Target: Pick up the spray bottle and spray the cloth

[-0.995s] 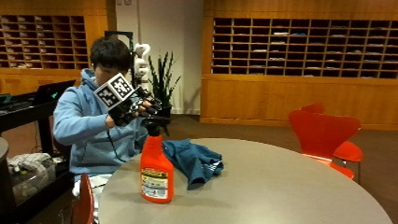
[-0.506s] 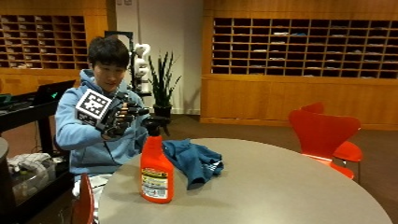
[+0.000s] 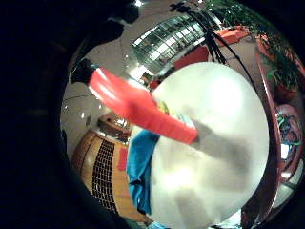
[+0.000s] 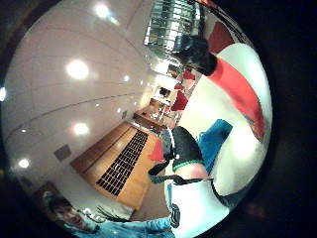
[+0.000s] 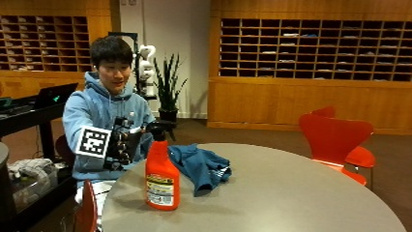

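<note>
A: What are the fingers [image 5: 126, 145] of the gloved right hand [image 5: 122, 147] doing?

B: They look loosely bent and hold nothing, as far as the outside view lets me judge. The hand hangs in the air just beside the spray bottle [image 5: 161, 175], level with its black trigger head [image 5: 157, 129], and not touching it.

A: Which way does the bottle lie from the hand?

B: Toward the middle of the table [image 5: 289, 193], straight out from the palm. Both palm views face it: the red body runs across them with the black head at one end.

A: Its long axis?

B: Upright. It stands on its base near the table edge closest to the person, head on top. The nozzle seems to point toward the hand's side, though that is hard to make out.

A: And the cloth?

B: The blue cloth [image 5: 203, 165] lies crumpled on the table just behind the bottle, close beside it. The bare hand is not visible, so the gloved one is nearer.
</note>
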The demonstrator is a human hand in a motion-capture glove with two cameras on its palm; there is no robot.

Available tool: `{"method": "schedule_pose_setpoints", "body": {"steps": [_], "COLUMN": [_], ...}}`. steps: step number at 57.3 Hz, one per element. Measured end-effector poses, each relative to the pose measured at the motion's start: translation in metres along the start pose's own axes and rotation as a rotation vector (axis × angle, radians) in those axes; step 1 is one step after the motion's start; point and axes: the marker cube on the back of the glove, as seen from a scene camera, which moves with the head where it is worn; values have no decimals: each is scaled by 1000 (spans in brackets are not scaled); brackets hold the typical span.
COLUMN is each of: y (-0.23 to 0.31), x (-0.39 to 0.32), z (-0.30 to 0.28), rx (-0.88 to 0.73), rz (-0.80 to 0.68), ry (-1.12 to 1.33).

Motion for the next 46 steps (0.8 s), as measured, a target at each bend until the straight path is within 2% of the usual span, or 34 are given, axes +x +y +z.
{"method": "schedule_pose_setpoints", "body": {"steps": [9,22,28,34,41,46], "y": [-12,-24,-25,-29,-38,-39], "x": [17,21,21,25,21,24], "z": [18,33,39,44,50,50], "rx": [-32,-44,-82,-84,-36,-47], "rz": [-36,76,51,-82,100,149], "ry": [-61,-67,-56,-68,-103,-114]}}
